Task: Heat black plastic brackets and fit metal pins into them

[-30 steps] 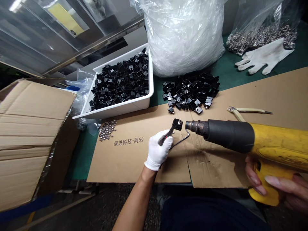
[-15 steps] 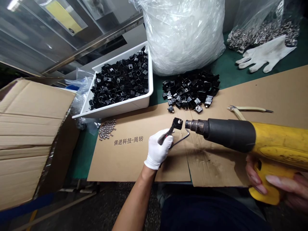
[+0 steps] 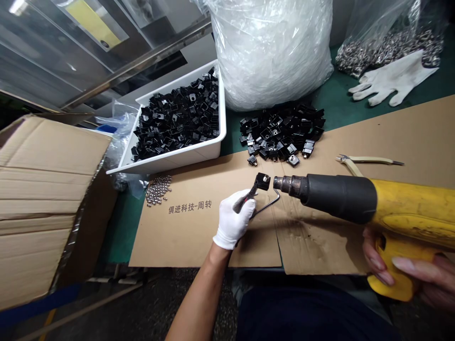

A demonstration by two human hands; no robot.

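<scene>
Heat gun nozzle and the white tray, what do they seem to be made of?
The heat gun nozzle looks like bare metal, dull and browned. The white tray looks like moulded plastic, smooth with a rounded rim.

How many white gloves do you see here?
2. One white glove is worn on the left hand. Another white glove lies flat at the upper right, just below a clear bag of metal rings. Others may be hidden.
</scene>
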